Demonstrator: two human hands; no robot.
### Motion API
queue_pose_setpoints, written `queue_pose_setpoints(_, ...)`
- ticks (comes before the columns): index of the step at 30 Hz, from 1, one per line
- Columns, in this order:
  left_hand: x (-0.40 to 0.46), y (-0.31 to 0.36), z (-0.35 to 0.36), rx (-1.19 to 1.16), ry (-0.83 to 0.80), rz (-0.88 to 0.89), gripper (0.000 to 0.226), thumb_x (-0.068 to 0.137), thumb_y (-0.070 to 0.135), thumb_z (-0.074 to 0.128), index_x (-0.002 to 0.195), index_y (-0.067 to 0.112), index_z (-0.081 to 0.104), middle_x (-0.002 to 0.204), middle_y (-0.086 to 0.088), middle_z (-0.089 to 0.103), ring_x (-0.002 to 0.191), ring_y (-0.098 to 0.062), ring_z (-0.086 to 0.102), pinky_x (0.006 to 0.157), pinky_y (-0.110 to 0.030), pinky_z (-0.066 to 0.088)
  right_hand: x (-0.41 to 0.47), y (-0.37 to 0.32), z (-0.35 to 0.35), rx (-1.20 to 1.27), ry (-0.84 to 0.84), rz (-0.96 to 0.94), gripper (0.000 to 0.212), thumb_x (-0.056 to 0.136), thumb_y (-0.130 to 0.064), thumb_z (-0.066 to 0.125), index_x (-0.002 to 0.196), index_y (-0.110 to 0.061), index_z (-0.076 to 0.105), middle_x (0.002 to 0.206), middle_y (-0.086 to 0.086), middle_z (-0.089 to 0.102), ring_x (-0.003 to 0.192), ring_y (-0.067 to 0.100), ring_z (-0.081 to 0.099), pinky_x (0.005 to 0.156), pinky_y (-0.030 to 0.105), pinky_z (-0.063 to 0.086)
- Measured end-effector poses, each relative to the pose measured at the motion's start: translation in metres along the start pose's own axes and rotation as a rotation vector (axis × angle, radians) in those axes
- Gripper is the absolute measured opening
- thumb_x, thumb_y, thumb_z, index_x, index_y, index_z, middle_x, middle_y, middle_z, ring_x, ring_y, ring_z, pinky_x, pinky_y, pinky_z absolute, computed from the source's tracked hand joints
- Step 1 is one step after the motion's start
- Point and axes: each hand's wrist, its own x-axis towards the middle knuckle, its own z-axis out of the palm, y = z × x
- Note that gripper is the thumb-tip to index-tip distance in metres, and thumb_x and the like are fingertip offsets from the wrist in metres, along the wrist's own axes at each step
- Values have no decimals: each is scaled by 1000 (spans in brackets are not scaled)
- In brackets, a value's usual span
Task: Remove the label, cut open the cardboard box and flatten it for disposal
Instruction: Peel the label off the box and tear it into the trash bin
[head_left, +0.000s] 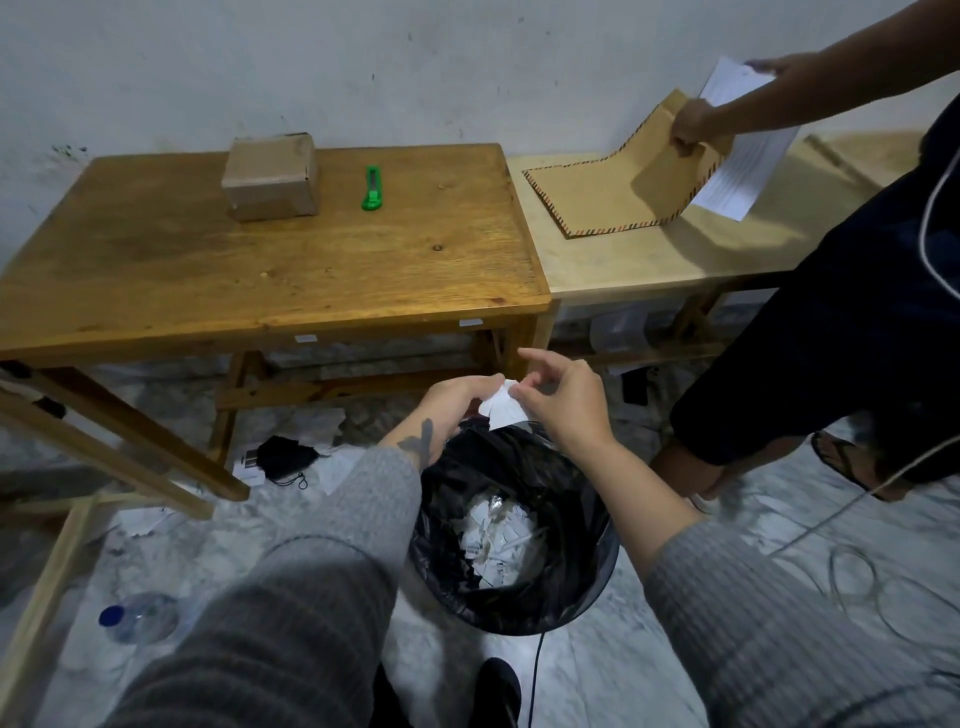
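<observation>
Left grip: the left hand (457, 400) pinches the near-left edge of the label (503, 406), fingers curled onto the paper.
Right grip: the right hand (558, 402) pinches the same white scrap from the other side, thumb and forefinger closed on it, the other fingers lifted.
Label: a small crumpled white piece held between both hands, directly above the bin (514, 525); it looks partly torn, though the print on it is too small to read.
Bin: lined with a black bag, white paper scraps lying inside it, standing on the floor in front of the surface (208, 260).
Step in hand: judged from this, the label is already off the box and is being torn up or dropped for disposal; cutting and flattening are not yet begun.
Cardboard box: the cardboard box (271, 175) sits closed near the far-left part of the surface, well apart from both hands. Its long axis runs roughly left to right, slightly skewed, the top face upward.
Cutter: the green cutter (372, 188) lies just right of the box, its long axis running away from the viewer toward the wall.
Next move: let the scrap go into the bin, reach up to the surface, take the cutter and steady the box with the other hand.
Beside: another person's hands (691, 127) hold a brown envelope (613, 192) on the paler neighbouring surface.
</observation>
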Motion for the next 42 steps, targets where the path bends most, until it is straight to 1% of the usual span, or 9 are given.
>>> queue_pose_setpoints(4, 7, -11, 4, 21, 25, 97, 25, 85, 18, 69, 110, 20, 69, 107, -1, 71, 104, -18, 64, 101, -42, 47, -1, 6, 5, 41, 13, 11, 39, 76, -28, 74, 114, -32, 65, 76, -19, 71, 99, 13, 63, 101, 47, 43)
queue_pose_setpoints(9, 18, -26, 10, -21, 96, 95, 22, 86, 17, 68, 107, 21, 66, 104, 1, 69, 98, -14, 63, 91, -33, 50, -4, 21, 15, -18, 1, 158, 59, 72, -39, 76, 127, -34, 55, 137, -4, 54, 132, 20, 42, 108, 49, 34)
queue_pose_setpoints(12, 24, -40, 15, -22, 136, 50, 15, 84, 16, 68, 93, 29, 64, 105, -3, 69, 102, -21, 64, 92, -39, 52, -6, 35, 15, -36, -46, 251, 59, 68, -47, 75, 121, -31, 55, 127, -4, 57, 122, 20, 50, 103, 47, 39)
queue_pose_setpoints(16, 39, -65, 26, 31, 101, 19, 8, 86, 12, 67, 91, 17, 69, 88, 2, 69, 94, -16, 63, 72, -19, 50, -12, 65, 21, -151, -143, 325, 44, 56, -57, 71, 96, -44, 57, 111, -10, 64, 113, 22, 55, 96, 47, 44)
queue_pose_setpoints(22, 67, -113, 46, 358, 85, 22, 24, 54, 57, 73, 69, 38, 75, 110, 6, 64, 120, -23, 47, 101, -32, 41, -23, 105, 27, -478, -226, 216, 22, 81, -45, 66, 103, -41, 64, 124, -1, 48, 128, 26, 31, 116, 52, 6)
queue_pose_setpoints(29, 83, -138, 45, 858, -65, 87, 45, 85, 37, 66, 128, 28, 57, 133, 1, 45, 129, -26, 31, 110, -39, 31, -21, 141, 40, -640, -462, 284, 42, 86, -38, 61, 128, -39, 52, 146, 3, 36, 140, 29, 15, 112, 59, -10)
queue_pose_setpoints(33, 85, -121, 38, 821, -94, 78, 36, 86, 28, 66, 121, 27, 60, 126, 3, 58, 121, -18, 50, 103, -39, 43, -12, 133, 44, -629, -522, 320, 39, 87, -38, 60, 125, -37, 55, 143, 2, 42, 138, 28, 25, 114, 56, -1)
queue_pose_setpoints(37, 74, -80, 22, 742, -83, 94, 33, 89, 16, 62, 122, 19, 61, 119, 2, 62, 111, -14, 58, 96, -27, 46, 3, 99, 36, -497, -578, 310, 37, 87, -32, 62, 124, -30, 58, 129, 2, 60, 117, 23, 54, 102, 37, 41)
queue_pose_setpoints(42, 56, -18, -20, 636, 25, 168, 26, 90, 13, 61, 116, 13, 63, 107, -1, 65, 101, -15, 61, 95, -29, 49, 33, 23, 23, -395, -524, 162, 34, 88, -25, 62, 121, -17, 62, 121, 5, 65, 114, 21, 58, 85, 21, 38)
